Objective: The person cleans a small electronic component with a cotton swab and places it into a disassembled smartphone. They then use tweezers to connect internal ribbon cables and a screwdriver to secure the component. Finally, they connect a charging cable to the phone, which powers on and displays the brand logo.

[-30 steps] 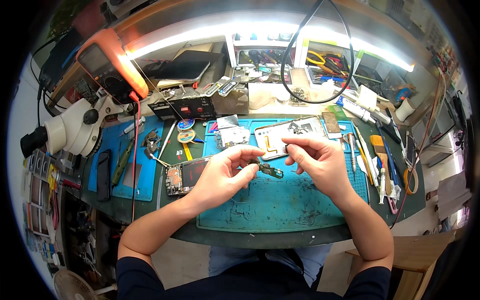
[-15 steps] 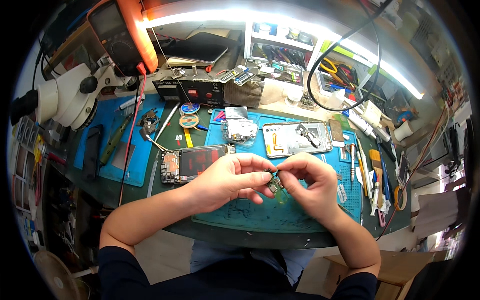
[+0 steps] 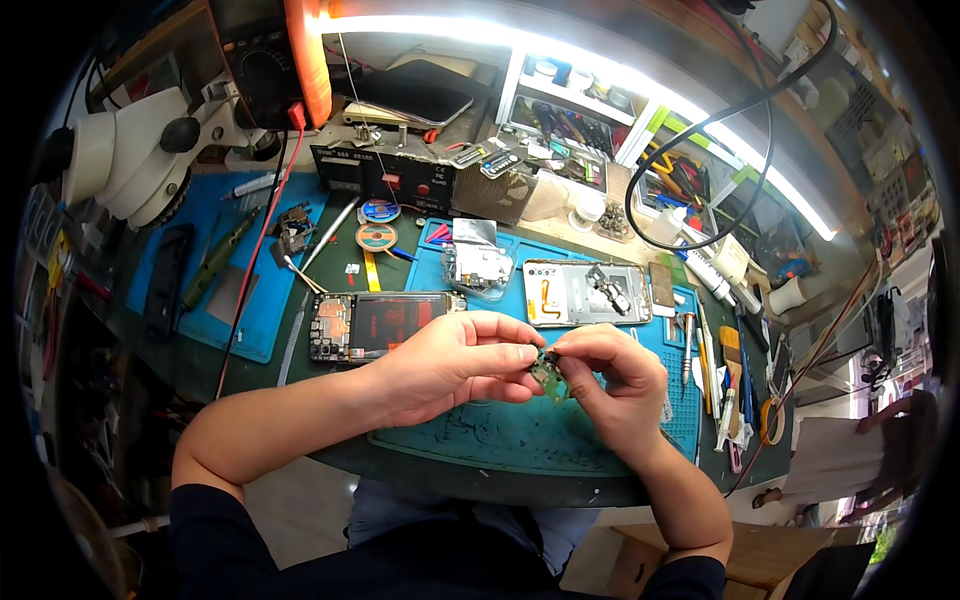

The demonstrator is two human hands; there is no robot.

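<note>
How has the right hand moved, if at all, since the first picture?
Yes: judged against the silver phone back, the right hand has moved down the picture and slightly left.

This is an electronics repair workshop: a dark-green workbench (image 3: 400, 275), a white microscope (image 3: 140, 160) at ten o'clock, an orange-and-black multimeter (image 3: 270, 65) at eleven, an opened, dark rectangular phone (image 3: 385, 322) at nine, and a small green circuit board (image 3: 547, 374) mid-dial.

Glaring tube light (image 3: 570, 45), dark distorted edges
</note>
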